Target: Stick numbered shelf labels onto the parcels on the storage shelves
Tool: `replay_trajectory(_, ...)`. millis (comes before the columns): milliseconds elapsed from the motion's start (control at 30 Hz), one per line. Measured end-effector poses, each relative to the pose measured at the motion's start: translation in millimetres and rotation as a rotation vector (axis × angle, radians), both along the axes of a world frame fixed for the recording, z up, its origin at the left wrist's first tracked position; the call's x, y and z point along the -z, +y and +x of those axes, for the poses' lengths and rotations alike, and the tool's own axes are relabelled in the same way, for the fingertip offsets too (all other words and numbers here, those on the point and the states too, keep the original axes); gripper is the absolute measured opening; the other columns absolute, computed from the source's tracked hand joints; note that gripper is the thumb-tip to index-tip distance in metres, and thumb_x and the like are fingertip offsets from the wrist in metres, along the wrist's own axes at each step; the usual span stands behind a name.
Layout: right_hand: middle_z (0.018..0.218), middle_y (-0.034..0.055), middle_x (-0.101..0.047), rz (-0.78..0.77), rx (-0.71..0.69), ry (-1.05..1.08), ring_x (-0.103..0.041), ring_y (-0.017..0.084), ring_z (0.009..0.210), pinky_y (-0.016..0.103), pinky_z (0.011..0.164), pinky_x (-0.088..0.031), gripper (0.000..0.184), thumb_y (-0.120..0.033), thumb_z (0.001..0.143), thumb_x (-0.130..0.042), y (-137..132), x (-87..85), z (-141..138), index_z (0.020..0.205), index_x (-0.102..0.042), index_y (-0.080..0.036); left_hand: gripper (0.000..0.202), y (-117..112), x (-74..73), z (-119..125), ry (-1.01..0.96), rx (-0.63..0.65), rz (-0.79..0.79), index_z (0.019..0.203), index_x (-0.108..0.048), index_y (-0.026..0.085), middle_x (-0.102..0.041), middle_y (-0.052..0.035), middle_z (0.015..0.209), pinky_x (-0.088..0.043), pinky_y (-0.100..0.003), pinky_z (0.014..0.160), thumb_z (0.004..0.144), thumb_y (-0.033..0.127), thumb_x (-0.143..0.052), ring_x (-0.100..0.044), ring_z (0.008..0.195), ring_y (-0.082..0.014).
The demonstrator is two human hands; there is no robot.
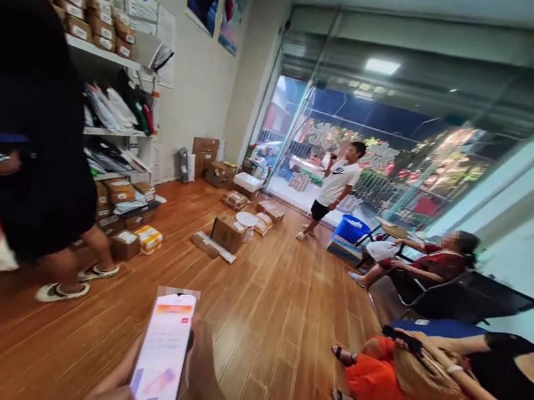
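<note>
A smartphone [161, 357] with a lit white and orange screen stands upright at the bottom middle of the view. My left hand [108, 390] grips its lower left edge, thumb curled beside the screen. My right hand [202, 376] closes along its right edge, fingers behind the phone. Both hands are cut off by the bottom of the picture.
A person in black [33, 127] walks close by on the left, past shelves [103, 54] of parcels. Cardboard boxes [227, 231] lie on the wooden floor. Someone in a white shirt [336, 183] stands by the glass front. People sit on chairs [462, 297] at the right.
</note>
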State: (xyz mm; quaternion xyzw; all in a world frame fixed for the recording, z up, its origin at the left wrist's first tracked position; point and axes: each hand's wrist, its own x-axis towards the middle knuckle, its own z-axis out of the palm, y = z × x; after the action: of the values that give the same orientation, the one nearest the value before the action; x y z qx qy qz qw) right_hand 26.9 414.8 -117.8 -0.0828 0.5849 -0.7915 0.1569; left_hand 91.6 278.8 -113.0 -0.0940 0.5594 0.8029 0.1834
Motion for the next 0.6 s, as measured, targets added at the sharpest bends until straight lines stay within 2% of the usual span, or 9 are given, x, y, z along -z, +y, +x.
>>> replay_trajectory(67,0.065,0.0025,-0.065,-0.039,0.083,-0.07,-0.061,0.024,0.072,0.035,0.064,-0.048,0.04,-0.062,0.068,-0.06,-1.8,-5.1,0.3,0.074,-0.066,-0.023,0.109,-0.4,-1.3,4.2,-0.034,0.09,0.086,0.148,0.011,0.028,-0.071,-0.0016,0.1,-0.05,-0.036,0.064,0.061,0.015,-0.054,-0.063,0.065,-0.0208)
replay_trajectory(167,0.065,0.0019,-0.065,-0.063,0.202,-0.159,-0.059,0.02,0.064,0.031,0.062,-0.046,0.039,-0.059,0.066,-0.064,-4.0,-14.1,2.2,0.072,-0.064,-0.02,0.115,-0.6,-3.9,2.6,-0.022,0.156,0.152,0.142,0.028,0.021,-0.071,-0.0039,0.097,-0.048,-0.03,0.059,0.06,0.015,-0.053,-0.062,0.07,-0.0208)
replay_trajectory(333,0.06,0.0002,-0.062,-0.103,0.16,-0.114,-0.054,0.016,0.056,0.027,0.057,-0.043,0.034,-0.051,0.071,-0.061,-11.6,-21.6,8.3,0.074,-0.064,-0.018,0.112,-10.0,-10.1,7.8,0.035,0.183,0.145,0.143,0.026,0.023,-0.067,-0.0057,0.101,-0.049,-0.029,0.058,0.063,0.018,-0.052,-0.062,0.08,-0.0226)
replay_trajectory(467,0.061,-0.0003,-0.062,-0.075,0.104,-0.111,-0.052,0.016,0.056,0.027,0.056,-0.042,0.033,-0.05,0.069,-0.06,-20.8,-19.9,7.8,0.072,-0.064,-0.018,0.109,-17.8,-15.7,14.3,0.067,0.164,0.129,0.145,0.019,0.028,-0.065,-0.0046,0.103,-0.046,-0.025,0.055,0.063,0.017,-0.052,-0.061,0.082,-0.0223)
replay_trajectory(600,0.068,0.0015,-0.066,-0.031,0.062,-0.084,-0.056,0.018,0.063,0.028,0.06,-0.044,0.033,-0.048,0.072,-0.057,-28.4,-16.4,6.2,0.078,-0.067,-0.017,0.106,-23.2,-17.1,18.8,0.061,0.12,0.132,0.146,0.015,0.032,-0.062,-0.0041,0.107,-0.047,-0.026,0.056,0.063,0.015,-0.05,-0.06,0.085,-0.0233)
